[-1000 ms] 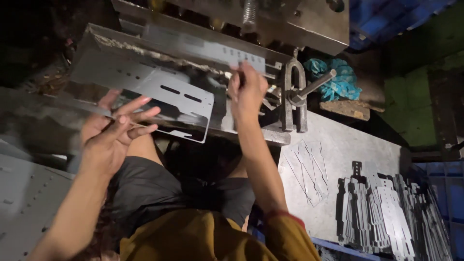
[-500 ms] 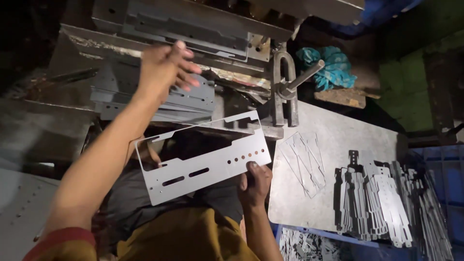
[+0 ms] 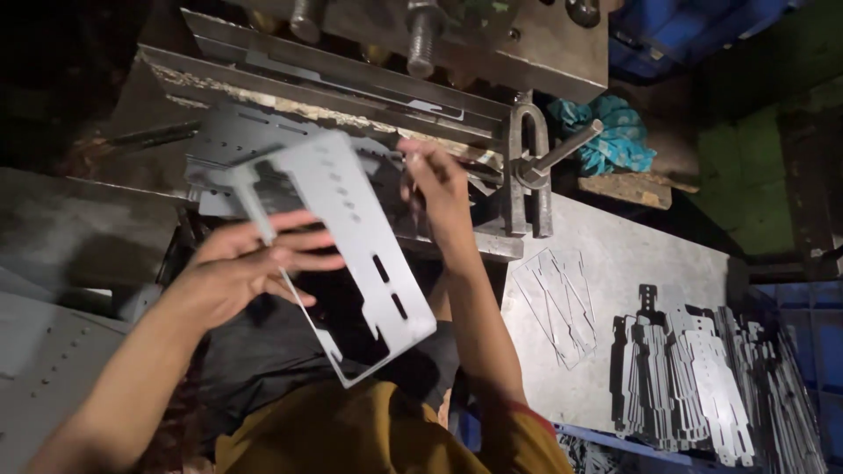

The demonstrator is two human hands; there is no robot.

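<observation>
My left hand (image 3: 241, 263) grips a flat grey metal plate (image 3: 351, 211) punched with slots and small holes, and holds it tilted over my lap, its long side running down to the right. My right hand (image 3: 439, 189) is raised just right of the plate, at the front edge of the press die (image 3: 351, 79). Its fingers are curled together near the die edge. Whether they pinch anything is hidden. A stack of similar punched plates (image 3: 228, 140) lies on the press bed behind the held plate.
A steel clamp with a bolt (image 3: 527, 167) stands right of my right hand, with a teal rag (image 3: 615, 136) behind it. On the grey bench top (image 3: 632, 254) lie thin offcuts (image 3: 558, 303) and a row of several cut metal pieces (image 3: 694, 377). A blue crate (image 3: 817, 307) sits far right.
The plate passed from my right hand to my left and turned more upright. My right hand rose from my lap to the die edge. My left hand came back from the stack.
</observation>
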